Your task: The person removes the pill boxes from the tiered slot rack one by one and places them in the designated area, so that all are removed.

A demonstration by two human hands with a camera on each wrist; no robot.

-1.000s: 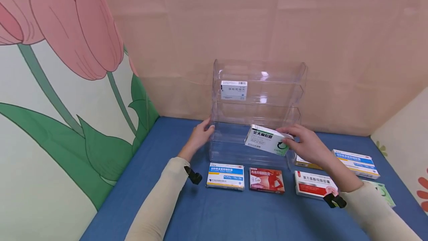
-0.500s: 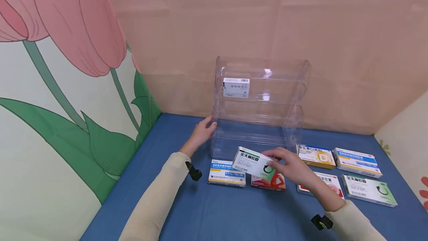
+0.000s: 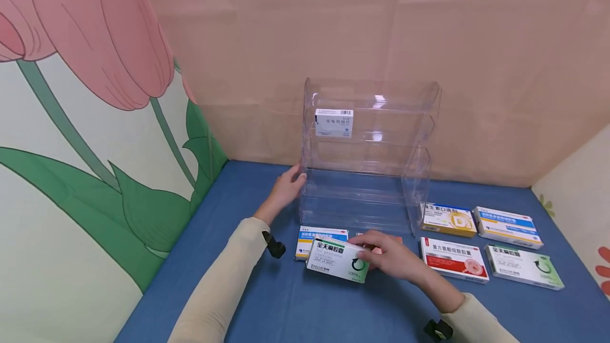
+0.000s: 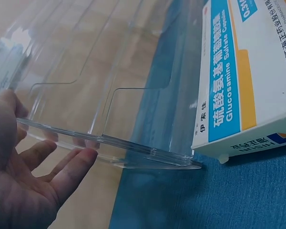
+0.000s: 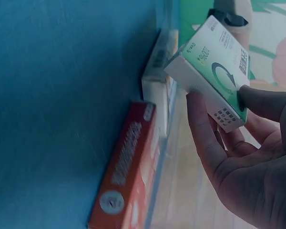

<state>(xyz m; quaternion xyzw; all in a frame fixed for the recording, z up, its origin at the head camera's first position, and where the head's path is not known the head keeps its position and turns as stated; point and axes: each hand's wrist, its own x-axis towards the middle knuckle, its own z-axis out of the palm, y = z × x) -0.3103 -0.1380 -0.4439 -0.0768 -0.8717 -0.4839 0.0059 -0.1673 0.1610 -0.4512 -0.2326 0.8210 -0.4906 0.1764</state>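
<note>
My right hand (image 3: 393, 258) holds a white-and-green medicine box (image 3: 333, 259) by its right end, tilted above the table's front part. In the right wrist view its thumb lies on the printed face and the fingers are underneath. Behind it, a blue-and-white medicine box (image 3: 305, 237) and a red medicine box (image 5: 126, 164) are partly covered in the head view. My left hand (image 3: 284, 190) grips the left side edge of a clear tiered rack (image 3: 362, 221), thumb in front and fingers along the side panel. A white medicine box (image 3: 334, 123) stands in an upper tier, at the left.
Right of the rack lie a yellow-and-white box (image 3: 448, 220), a second blue-and-white box (image 3: 508, 227), a red-and-white box (image 3: 454, 260) and another white-and-green box (image 3: 524, 267). A blue cloth (image 3: 267, 311) covers the table; a peach backdrop (image 3: 267, 41) hangs behind.
My right hand has brought the white-and-green box from the rack's lower front down, forward and leftward, over the front row of boxes. The left hand keeps its place on the rack.
</note>
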